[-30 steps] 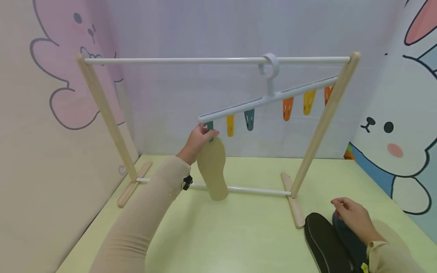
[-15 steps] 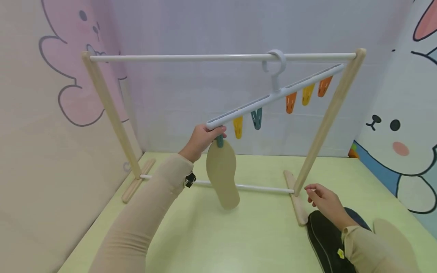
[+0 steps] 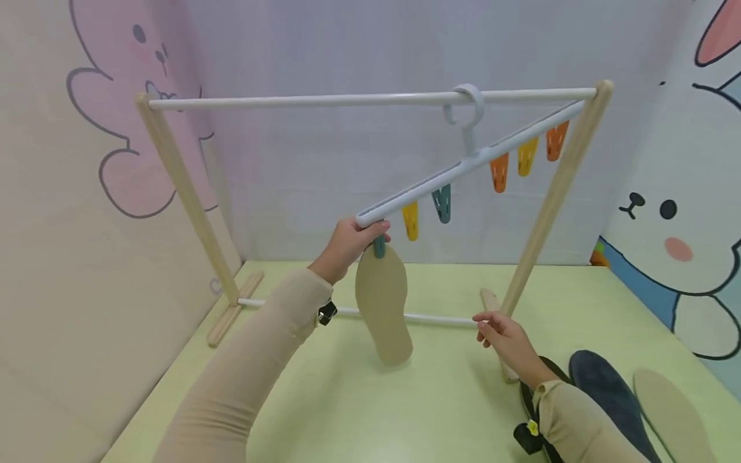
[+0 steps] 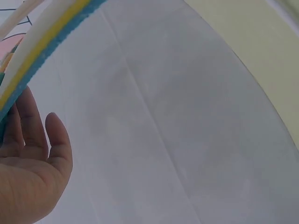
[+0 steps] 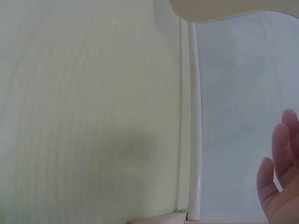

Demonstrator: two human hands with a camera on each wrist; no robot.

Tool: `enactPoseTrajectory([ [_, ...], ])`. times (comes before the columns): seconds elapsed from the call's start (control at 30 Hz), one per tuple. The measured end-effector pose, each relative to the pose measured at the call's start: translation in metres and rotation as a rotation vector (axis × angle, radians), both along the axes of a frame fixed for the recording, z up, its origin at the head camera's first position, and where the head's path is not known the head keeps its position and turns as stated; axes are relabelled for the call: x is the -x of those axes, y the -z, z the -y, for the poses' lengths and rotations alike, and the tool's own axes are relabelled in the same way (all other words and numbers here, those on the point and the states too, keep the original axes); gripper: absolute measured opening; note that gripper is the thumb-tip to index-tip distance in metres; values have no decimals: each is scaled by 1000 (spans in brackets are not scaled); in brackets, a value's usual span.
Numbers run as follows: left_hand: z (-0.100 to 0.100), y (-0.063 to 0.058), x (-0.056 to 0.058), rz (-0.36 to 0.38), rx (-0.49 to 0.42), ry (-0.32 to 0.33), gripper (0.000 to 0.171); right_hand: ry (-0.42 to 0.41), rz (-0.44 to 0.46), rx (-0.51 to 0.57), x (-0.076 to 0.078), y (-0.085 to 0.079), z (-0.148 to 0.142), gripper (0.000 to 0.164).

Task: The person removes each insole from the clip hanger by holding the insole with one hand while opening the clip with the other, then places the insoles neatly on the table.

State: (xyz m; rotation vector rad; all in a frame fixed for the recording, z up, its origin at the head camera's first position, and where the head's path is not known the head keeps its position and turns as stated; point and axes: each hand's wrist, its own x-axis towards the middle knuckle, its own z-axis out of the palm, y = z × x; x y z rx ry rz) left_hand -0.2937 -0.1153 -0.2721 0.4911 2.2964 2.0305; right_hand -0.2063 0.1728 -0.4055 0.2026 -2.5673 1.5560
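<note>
My left hand [image 3: 347, 247] pinches the upper part of a green clip [image 3: 379, 248] at the low left end of a white hanger [image 3: 469, 166]. From that clip a tan insole [image 3: 382, 302] hangs over the table, and its layered white, yellow and blue edge [image 4: 39, 51] shows in the left wrist view. Further along the tilted hanger are a yellow clip [image 3: 410, 222], another green clip [image 3: 442, 204] and several orange and yellow ones. My right hand [image 3: 509, 341], fingers relaxed and holding nothing, is in front of the rack's lower right corner.
The hanger hooks over the top rail [image 3: 289, 101] of a rack with wooden posts [image 3: 188, 193]. At the right lie a dark blue insole [image 3: 608, 392], a second tan insole [image 3: 671, 408], and a black insole partly behind my right sleeve [image 3: 579, 418]. Walls enclose the pale table [image 3: 312, 399].
My right hand has moved left from above the dark insoles to the rack's lower right corner. The hanger's left end has dropped with my left hand, tilting more steeply.
</note>
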Motion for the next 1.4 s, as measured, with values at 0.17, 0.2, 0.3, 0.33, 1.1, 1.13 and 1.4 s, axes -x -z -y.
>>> enactPoseTrajectory([
  [0.17, -1, 2, -4, 13, -16, 8, 29, -19, -7, -24, 6, -3, 12, 18],
  [0.2, -1, 3, -5, 9, -14, 8, 28, -19, -7, -10, 7, -3, 15, 18],
  [0.3, -3, 3, -7, 9, -1, 9, 27, -31, 14, 41, 10, -5, 24, 20],
  [0.33, -4, 3, -8, 8, 1, 11, 27, -33, 21, 58, 11, -6, 28, 20],
  [1.1, -24, 10, -20, 20, -77, -44, 23, -74, 18, 159, 15, -28, 84, 23],
  [1.13, -24, 10, -19, 19, -80, -44, 23, -78, 16, 182, 15, -29, 86, 22],
  [1.4, -29, 10, -18, 45, -95, -42, 23, -46, 31, 308, 13, -25, 97, 17],
])
